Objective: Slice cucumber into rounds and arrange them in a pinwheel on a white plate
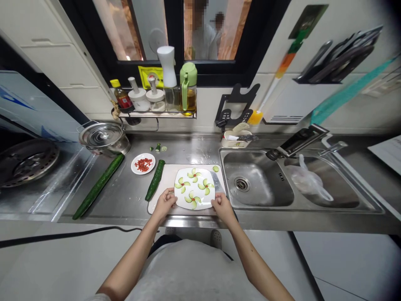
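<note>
A white square plate (183, 173) carries several pinwheels of pale green cucumber slices (193, 198) with small red bits at their centres. My left hand (166, 204) pinches its left edge, and my right hand (223, 205) grips the right edge. Under the plate is a light cutting board (169, 211). A cut length of cucumber (155, 179) rests along the board's left side. One round cucumber slice (216, 169) lies at the upper right of the board, above a knife blade (216, 180) that the plate partly hides.
Left on the steel counter are a small dish of chopped red pieces (143, 164), a whole cucumber (98, 186) and a lidded pot (105, 138). A double sink (261, 179) is on the right, with a plastic bag (308, 179) in it. Behind stands a condiment rack (156, 113).
</note>
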A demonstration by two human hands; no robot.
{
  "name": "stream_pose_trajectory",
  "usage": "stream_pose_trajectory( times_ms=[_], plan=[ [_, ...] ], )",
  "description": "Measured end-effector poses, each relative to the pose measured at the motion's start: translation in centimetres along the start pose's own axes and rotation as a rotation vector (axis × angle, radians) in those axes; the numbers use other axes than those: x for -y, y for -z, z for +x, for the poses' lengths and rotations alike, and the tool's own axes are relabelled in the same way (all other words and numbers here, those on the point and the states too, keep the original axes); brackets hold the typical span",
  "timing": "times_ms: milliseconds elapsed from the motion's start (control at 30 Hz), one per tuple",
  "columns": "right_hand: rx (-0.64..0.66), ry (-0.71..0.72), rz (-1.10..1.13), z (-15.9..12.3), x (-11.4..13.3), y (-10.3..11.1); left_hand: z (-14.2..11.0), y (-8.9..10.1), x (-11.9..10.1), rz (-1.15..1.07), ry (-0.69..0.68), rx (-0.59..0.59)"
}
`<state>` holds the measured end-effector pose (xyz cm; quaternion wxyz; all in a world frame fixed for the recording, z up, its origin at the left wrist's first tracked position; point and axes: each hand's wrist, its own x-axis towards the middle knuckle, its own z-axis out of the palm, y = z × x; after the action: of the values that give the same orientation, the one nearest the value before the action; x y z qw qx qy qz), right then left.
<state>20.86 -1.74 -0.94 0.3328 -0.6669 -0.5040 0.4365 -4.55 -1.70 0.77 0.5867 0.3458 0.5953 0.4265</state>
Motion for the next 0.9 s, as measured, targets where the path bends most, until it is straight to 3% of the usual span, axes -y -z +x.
stream_pose_trajectory(
  times_ms=[133, 333, 900],
  plan=[
    [0.017, 0.016, 0.123, -1.9, 1.9, 1.3, -1.9, 0.0, -1.8, -0.028, -0.026, 0.031],
    [0.056, -0.026, 0.227, -3.7, 3.6, 2.0, -3.7, -0.1, -2.6, -0.046, -0.021, 0.011],
    [0.071, -0.060, 0.263, -4.0, 5.4, 2.0, -4.0, 0.2, -3.4, -0.058, -0.037, -0.041]
  ],
)
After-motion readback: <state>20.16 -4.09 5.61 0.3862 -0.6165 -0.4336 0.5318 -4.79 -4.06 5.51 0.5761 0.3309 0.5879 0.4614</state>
